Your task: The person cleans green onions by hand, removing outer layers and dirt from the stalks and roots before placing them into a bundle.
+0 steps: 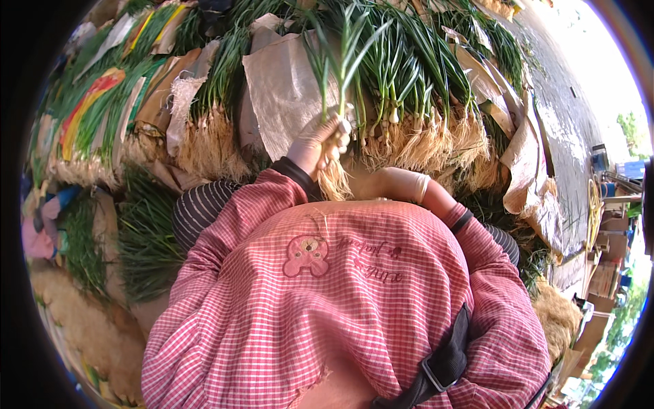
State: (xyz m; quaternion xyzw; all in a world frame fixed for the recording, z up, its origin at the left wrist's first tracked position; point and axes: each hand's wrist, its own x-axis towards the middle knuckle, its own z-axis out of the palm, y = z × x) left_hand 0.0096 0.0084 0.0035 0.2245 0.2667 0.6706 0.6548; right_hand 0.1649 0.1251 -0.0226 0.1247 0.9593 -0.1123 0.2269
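Observation:
My left hand (312,140), in a thin pale glove, is shut around a few onion-like plants (343,76). Their green leaves rise above the fist; white bulbs show at the fingers and pale stringy roots (334,181) hang below. To the right is my right hand (391,183), also gloved, bent inward near those roots. Motion blur hides its fingertips, so what it touches is unclear. Just beyond it lies a wide bundle of similar plants (403,97), leaves pointing away and roots towards me. A beige woven sheet (286,82) lies behind my left hand.
More rooted bundles (214,128) lie in rows on the left, with sacking between them. Loose green leaves (148,235) lie beside my left knee (204,204). On the right are a folded sack (526,163), concrete ground (567,112) and stacked boxes (605,276). Part of another person (43,230) shows far left.

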